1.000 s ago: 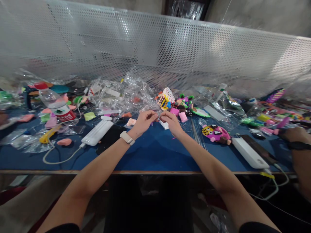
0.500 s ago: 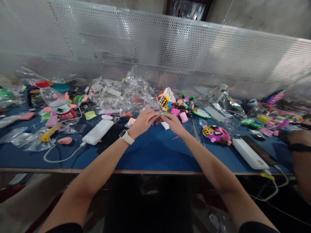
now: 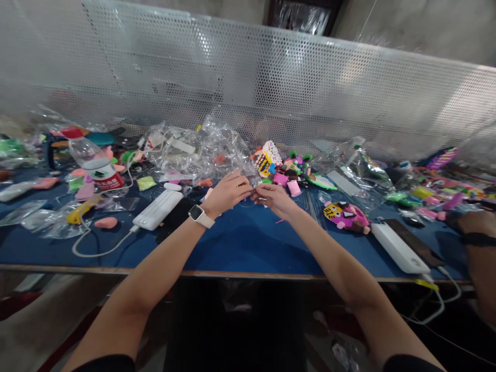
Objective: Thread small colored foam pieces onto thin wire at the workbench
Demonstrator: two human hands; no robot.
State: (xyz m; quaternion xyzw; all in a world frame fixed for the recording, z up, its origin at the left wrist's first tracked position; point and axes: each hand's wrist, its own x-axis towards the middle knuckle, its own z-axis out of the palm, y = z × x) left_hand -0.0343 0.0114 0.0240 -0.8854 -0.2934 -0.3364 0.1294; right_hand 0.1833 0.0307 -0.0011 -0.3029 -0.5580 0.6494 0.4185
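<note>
Where they meet at mid-frame over the blue table (image 3: 240,243), left hand (image 3: 227,194) and right hand (image 3: 273,199) both pinch a tiny piece (image 3: 252,194), too small to make out.

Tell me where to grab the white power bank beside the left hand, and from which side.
Take the white power bank across its long edges near the middle, coming from above. It lies flat on the blue table, long and slim, and a cable is plugged into its near end, so avoid that end.
</note>
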